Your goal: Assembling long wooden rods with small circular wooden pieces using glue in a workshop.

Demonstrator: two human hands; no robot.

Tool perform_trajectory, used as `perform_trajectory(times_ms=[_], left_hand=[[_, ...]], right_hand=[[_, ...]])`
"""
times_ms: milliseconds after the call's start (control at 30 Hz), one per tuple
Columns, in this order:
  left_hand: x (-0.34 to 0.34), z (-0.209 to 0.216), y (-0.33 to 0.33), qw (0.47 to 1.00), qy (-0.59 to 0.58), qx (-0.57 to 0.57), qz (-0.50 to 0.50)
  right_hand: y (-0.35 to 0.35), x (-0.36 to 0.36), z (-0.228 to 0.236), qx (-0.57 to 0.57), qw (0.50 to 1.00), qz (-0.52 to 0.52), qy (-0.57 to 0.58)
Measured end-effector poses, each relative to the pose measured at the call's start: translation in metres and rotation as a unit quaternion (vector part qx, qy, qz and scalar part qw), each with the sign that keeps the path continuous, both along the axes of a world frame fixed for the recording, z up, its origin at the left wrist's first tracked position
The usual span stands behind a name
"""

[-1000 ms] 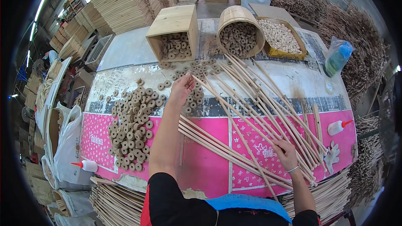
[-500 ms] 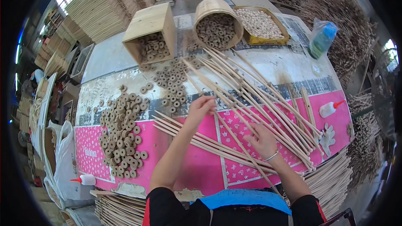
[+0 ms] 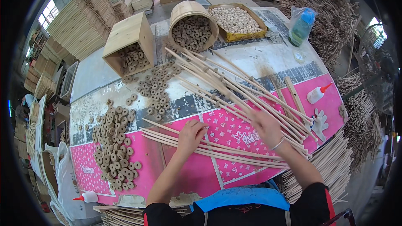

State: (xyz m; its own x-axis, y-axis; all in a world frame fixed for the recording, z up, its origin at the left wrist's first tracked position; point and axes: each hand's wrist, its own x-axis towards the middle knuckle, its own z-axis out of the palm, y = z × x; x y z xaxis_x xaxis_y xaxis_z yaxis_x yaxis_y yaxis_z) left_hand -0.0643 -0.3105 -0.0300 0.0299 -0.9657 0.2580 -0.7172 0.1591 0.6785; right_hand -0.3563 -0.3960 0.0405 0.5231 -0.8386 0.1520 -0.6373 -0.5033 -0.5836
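My left hand is over the pink cloth, its fingers curled together at the tips. Whatever may be between them is too small to make out. It is above a loose row of thin wooden sticks. My right hand, smeared by motion, is closed around a wooden stick that slants up and away to the left, also blurred. Beneath and beside that stick lies a fan of long wooden sticks, several with small wooden rings partway along. A heap of drilled wooden rings lies left of my left hand.
A tipped wooden box and a round wooden tub spill rings at the back. Beside them are a yellow tray of pale beads and a green bottle. Glue bottles and a white glove lie near the edges.
My left hand has come back toward me, away from the stick tips. The stick that crossed toward my lap no longer lies there. My right hand has moved slightly, and the view has shifted.
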Motion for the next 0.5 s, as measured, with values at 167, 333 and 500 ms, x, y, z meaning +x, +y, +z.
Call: perform_trajectory(times_ms=[167,333,500], left_hand=[[0.012,0.009,0.009,0.999,-0.046,0.016,-0.024],[0.028,0.029,0.021,0.994,-0.092,0.032,-0.046],[0.065,0.034,0.057,0.993,-0.109,0.038,0.028]], right_hand=[[-0.063,-0.011,-0.001,-0.128,0.99,-0.032,0.043],[-0.059,-0.018,-0.035,-0.252,0.962,-0.078,0.071],[0.061,0.005,-0.03,0.002,0.991,0.125,0.048]])
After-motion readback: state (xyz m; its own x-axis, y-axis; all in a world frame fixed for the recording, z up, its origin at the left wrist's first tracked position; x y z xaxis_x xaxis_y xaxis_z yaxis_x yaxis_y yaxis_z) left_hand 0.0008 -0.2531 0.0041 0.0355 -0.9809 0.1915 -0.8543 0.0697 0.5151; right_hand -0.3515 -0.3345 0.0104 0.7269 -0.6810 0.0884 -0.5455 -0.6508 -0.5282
